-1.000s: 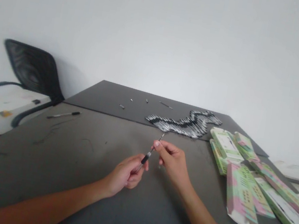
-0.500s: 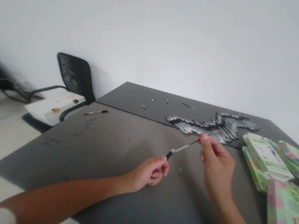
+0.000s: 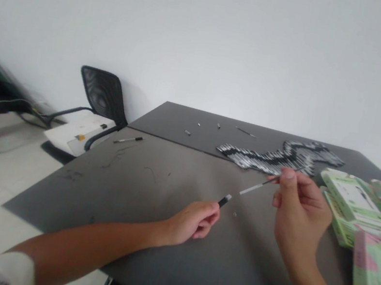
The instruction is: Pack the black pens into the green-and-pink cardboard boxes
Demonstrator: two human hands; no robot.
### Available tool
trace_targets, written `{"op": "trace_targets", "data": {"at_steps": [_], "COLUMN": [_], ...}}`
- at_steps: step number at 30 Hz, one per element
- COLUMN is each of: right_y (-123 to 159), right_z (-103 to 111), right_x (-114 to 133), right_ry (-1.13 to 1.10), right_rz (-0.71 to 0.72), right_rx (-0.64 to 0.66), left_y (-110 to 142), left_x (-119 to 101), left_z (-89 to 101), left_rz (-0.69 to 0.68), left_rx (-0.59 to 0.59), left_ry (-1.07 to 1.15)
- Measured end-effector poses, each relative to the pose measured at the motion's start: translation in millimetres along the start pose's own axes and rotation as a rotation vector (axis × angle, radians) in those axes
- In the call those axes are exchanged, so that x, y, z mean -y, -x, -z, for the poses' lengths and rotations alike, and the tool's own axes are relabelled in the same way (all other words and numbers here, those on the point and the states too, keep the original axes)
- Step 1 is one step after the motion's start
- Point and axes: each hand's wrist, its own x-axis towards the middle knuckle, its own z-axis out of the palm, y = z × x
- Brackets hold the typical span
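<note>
Left hand (image 3: 197, 220) is closed around a pen barrel (image 3: 225, 200), with only its black grip and pale, clear-looking open end showing past the fingers. Right hand (image 3: 301, 211) pinches a thin refill (image 3: 256, 187) between thumb and fingers; it is pale and translucent along its free end and dark nearer the fingertips. That free end slants down toward the barrel's mouth, the 2 pieces near each other but apart, both held over the middle of the desk (image 3: 172, 267). A tiny clear piece (image 3: 235, 214) lies just below them.

Beyond the seam, a wavy row of pens (image 3: 268, 161), black and silvery, stretches toward the far right corner. Printed cartons (image 3: 378, 279) in green and pink crowd the right edge. 1 loose pen (image 3: 128, 140) lies near the left edge, and a mesh-backed chair (image 3: 103, 93) stands past that edge. Toward the far left corner are 3 small parts (image 3: 187, 132).
</note>
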Motion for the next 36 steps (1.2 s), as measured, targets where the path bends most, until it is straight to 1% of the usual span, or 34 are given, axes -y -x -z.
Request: {"op": "trace_targets", "data": {"at_steps": [4,8,13,21,27,32,36], "right_y": [7.2,13.0,11.9,10.2,15.2,16.6,18.4], "right_z": [-1.2,-2.8,-2.6,-2.5,-3.8,-3.1,-3.1], "right_x": [9.9,15.1,14.7,17.6,22.2,21.1,22.2], "right_ry": [0.019,0.002,-0.043,-0.128,-0.114,-0.115,-0.053], "right_rz": [0.062,0.074,0.100,0.150,0.150,0.148,0.128], "right_rx": [0.003,0.008,0.016,0.011,0.044,0.067,0.074], "left_y": [2.0,3.4,5.5,9.3,11.9,12.6,13.4], "left_x": [-6.1,-9.0,-8.2,-1.9,1.2,0.8,-0.3], "left_z": [-4.7,-8.4,-9.8,-6.2,-5.3,-4.9,-5.8], "left_rz": [-0.042,-0.075,-0.086,-0.135,-0.173,-0.164,-0.163], "left_rx": [-0.025,-0.031,-0.041,-0.035,-0.024,-0.024,-0.032], "left_ry": [0.007,0.027,0.012,-0.094,-0.135,-0.139,-0.157]}}
